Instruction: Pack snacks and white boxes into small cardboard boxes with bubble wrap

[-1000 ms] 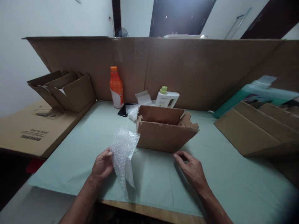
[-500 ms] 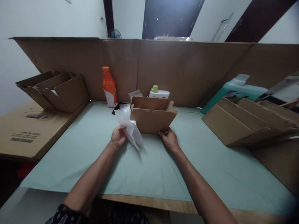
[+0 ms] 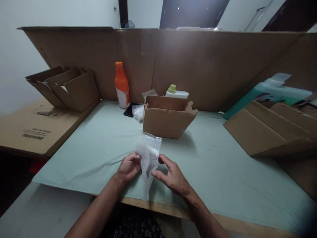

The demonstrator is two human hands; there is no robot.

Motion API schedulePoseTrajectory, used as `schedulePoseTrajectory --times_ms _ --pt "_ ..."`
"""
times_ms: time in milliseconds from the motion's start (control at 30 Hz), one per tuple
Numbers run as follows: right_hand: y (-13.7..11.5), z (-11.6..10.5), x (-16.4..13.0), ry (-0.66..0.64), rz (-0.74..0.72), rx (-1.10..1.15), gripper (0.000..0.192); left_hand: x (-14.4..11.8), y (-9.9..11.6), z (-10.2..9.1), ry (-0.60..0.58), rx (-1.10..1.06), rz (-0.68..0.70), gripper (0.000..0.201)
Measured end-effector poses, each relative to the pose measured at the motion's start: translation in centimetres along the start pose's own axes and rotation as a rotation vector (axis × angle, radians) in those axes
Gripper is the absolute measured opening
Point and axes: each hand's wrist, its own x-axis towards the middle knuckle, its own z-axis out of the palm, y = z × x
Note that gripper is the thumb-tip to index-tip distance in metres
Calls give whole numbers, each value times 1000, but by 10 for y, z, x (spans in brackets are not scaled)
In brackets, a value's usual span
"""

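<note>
Bubble wrap [image 3: 148, 152], unprinted, pinched by both hands.

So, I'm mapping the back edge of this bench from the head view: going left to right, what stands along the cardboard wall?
Stack of folded cartons → orange bottle → black phone → white bottle with green cap, partly behind the open carton → teal container.

- I cannot read any text. The flat brown cardboard box [image 3: 32, 127] at left carries a black barcode-like block and print lines, too small to resolve.
- The orange plastic bottle [image 3: 122, 86] bears a white label, illegible.
</note>
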Motion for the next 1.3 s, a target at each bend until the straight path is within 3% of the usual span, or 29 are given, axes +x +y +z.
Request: schedulePoseTrajectory --times_ms 167,300,400,500,600,733,833,900,1067,1200,1300 --pt "-12 -2 -4 29 40 152 59 -7 -5 2 -33 -20 -6 25" --pt "-12 8 -7 138 72 92 36 -9 -10 4 -77 -51 -74 25" --pt "-14 13 -10 234 42 23 31 -16 -4 7 -77 -109 -108 22" --pt "-11 10 -11 354 54 -124 31 -30 10 5 -54 -151 -79 52" --pt "-2 9 -11 261 84 -220 47 -42 19 -2 -60 11 -5 76" --pt "7 15 -12 111 88 -143 57 -37 15 -8 103 429 136 74" --pt "13 11 -15 205 156 -100 57 -24 13 -9 187 613 233 47" --pt "22 2 -20 303 195 -129 57 -17 14 -9 207 668 291 39" --pt "57 -23 -41 424 301 -426 67 -11 19 -12 311 653 382 60" --pt "67 -37 -50 545 152 -735 56 -11 24 -10 322 738 506 60" --pt "58 -28 -30 406 -50 -824 45 -7 18 0 174 958 565 53"
